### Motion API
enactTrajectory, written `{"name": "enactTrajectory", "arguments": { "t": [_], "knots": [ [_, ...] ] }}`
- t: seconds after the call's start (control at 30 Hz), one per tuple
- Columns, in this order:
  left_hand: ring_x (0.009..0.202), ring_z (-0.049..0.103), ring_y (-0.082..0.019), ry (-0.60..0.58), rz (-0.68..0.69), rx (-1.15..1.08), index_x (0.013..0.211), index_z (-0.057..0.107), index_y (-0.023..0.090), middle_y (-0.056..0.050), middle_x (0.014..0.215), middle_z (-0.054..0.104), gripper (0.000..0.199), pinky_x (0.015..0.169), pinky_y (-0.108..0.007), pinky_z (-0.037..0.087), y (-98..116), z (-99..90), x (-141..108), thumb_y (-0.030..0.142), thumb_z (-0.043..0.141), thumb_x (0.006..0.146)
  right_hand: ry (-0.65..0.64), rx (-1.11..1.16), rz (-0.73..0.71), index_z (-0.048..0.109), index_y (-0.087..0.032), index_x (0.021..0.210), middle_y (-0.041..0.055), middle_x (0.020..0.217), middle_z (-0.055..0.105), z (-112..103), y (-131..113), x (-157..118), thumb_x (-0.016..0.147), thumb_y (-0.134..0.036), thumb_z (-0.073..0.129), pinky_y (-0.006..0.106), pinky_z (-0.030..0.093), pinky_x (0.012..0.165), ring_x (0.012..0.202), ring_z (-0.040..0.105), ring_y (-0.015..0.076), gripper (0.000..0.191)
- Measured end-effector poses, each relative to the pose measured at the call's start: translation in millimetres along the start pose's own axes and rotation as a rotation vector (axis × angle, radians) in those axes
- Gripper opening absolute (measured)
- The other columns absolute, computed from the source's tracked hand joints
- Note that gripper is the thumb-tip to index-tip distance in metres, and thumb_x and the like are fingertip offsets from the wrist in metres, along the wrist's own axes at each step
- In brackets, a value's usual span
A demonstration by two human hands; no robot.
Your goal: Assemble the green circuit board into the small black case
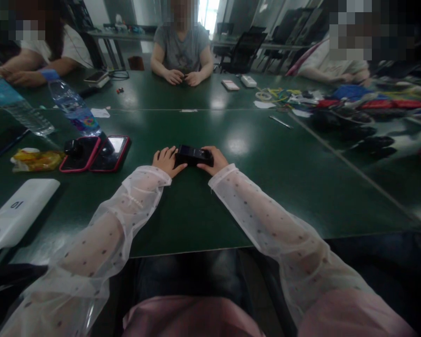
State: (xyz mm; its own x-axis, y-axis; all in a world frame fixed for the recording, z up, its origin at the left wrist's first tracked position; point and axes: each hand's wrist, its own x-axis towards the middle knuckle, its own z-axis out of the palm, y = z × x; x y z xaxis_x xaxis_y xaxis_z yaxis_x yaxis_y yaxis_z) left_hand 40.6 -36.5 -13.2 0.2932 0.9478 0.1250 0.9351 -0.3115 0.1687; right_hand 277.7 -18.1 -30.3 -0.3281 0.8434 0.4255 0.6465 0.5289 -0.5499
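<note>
A small black device (pixel 195 155) with a dark screen at its left part lies on the green table (pixel 182 220), in front of me. My right hand (pixel 214 161) grips its right end between thumb and fingers. At its left end is my left hand (pixel 168 161), palm down with the fingers spread and the thumb stretched along the near side, touching or almost touching the device. Sheer dotted sleeves cover both of my forearms.
Two pink-cased phones (pixel 110 153), a yellow packet (pixel 37 160), a white power bank (pixel 23 213) and water bottles (pixel 75 108) stand or lie at left. A pen (pixel 280 122) and a pile of cables (pixel 358 105) are at right. Three people sit around the table.
</note>
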Motion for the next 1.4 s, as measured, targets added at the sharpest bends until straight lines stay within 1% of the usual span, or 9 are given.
{"name": "enactTrajectory", "arguments": {
  "t": [0.13,0.23,0.37,0.47,0.63,0.87,1.03,1.27,1.4],
  "knots": [
    [0.145,0.028,-0.03,-0.002,0.005,0.013,0.147,0.04,0.02,-0.008,0.157,0.035,0.07,0.117,-0.05,0.022,0,-0.9,0,0.063,0.035,0.093,0.103,0.098,0.001,0.05,-0.023,0.117,0.0106,0.114,0.062,-1,-6,0,0.07,-0.042,0.074,0.05,0.049,0.093,0.105,0.06,0.0301,0.057],
    [0.146,0.027,-0.029,-0.006,0.001,0.018,0.148,0.04,0.021,-0.007,0.158,0.034,0.069,0.118,-0.05,0.022,0,-0.5,0,0.063,0.034,0.093,0.263,0.217,0.088,0.047,-0.023,0.119,0.0096,0.111,0.062,-11,1,6,0.073,-0.059,0.068,0.046,0.052,0.088,0.103,0.062,0.0282,0.062],
    [0.146,0.027,-0.03,-0.016,0.004,0.02,0.148,0.038,0.022,-0.007,0.159,0.033,0.071,0.118,-0.05,0.022,-1,-0.5,1,0.065,0.032,0.093,0.541,0.259,0.262,0.044,-0.021,0.119,0.0117,0.111,0.059,-32,36,15,0.07,-0.07,0.065,0.046,0.053,0.089,0.101,0.064,0.0267,0.073],
    [0.146,0.026,-0.03,-0.037,0.006,0.024,0.149,0.037,0.02,-0.008,0.159,0.032,0.073,0.118,-0.051,0.022,0,-2.2,0,0.066,0.03,0.093,0.651,0.231,0.424,0.044,-0.02,0.114,0.0119,0.108,0.06,-39,68,12,0.066,-0.066,0.069,0.049,0.052,0.091,0.1,0.064,0.0273,0.071],
    [0.146,0.026,-0.03,-0.044,0.001,0.025,0.149,0.036,0.018,-0.008,0.159,0.032,0.073,0.118,-0.051,0.022,1,-4.6,-1,0.065,0.03,0.093,0.603,0.174,0.501,0.044,-0.02,0.111,0.0099,0.104,0.061,-31,83,5,0.064,-0.054,0.074,0.051,0.052,0.09,0.097,0.064,0.0265,0.065],
    [0.146,0.026,-0.03,-0.031,0.012,0.024,0.149,0.037,0.02,-0.007,0.159,0.032,0.069,0.118,-0.051,0.022,-3,1.0,2,0.062,0.025,0.095,0.408,-0.08,0.301,0.047,-0.018,0.119,0.0143,0.115,0.059,-25,56,8,0.069,-0.044,0.071,0.054,0.049,0.093,0.108,0.059,0.0314,0.061],
    [0.146,0.026,-0.03,-0.023,0.01,0.027,0.148,0.038,0.019,-0.007,0.158,0.033,0.064,0.118,-0.052,0.022,-1,1.6,1,0.056,0.024,0.097,0.279,-0.233,0.326,0.047,-0.016,0.119,0.0178,0.12,0.058,-28,46,5,0.07,-0.033,0.069,0.057,0.042,0.102,0.115,0.055,0.0357,0.056],
    [0.145,0.027,-0.03,-0.023,-0.001,0.001,0.148,0.038,0.02,-0.007,0.158,0.034,0.057,0.118,-0.052,0.022,-1,0.5,0,0.044,0.025,0.098,0.288,-0.216,0.305,0.048,-0.017,0.123,0.0182,0.122,0.056,-24,54,2,0.069,-0.035,0.072,0.063,0.041,0.101,0.116,0.053,0.039,0.062],
    [0.145,0.027,-0.029,-0.026,0.012,0.003,0.146,0.042,0.029,-0.004,0.158,0.033,0.052,0.118,-0.053,0.022,-3,2.7,1,0.044,0.025,0.099,0.282,-0.213,0.283,0.048,-0.018,0.123,0.0172,0.123,0.056,-24,56,2,0.069,-0.037,0.072,0.064,0.04,0.103,0.116,0.053,0.0388,0.062]
  ]
}}
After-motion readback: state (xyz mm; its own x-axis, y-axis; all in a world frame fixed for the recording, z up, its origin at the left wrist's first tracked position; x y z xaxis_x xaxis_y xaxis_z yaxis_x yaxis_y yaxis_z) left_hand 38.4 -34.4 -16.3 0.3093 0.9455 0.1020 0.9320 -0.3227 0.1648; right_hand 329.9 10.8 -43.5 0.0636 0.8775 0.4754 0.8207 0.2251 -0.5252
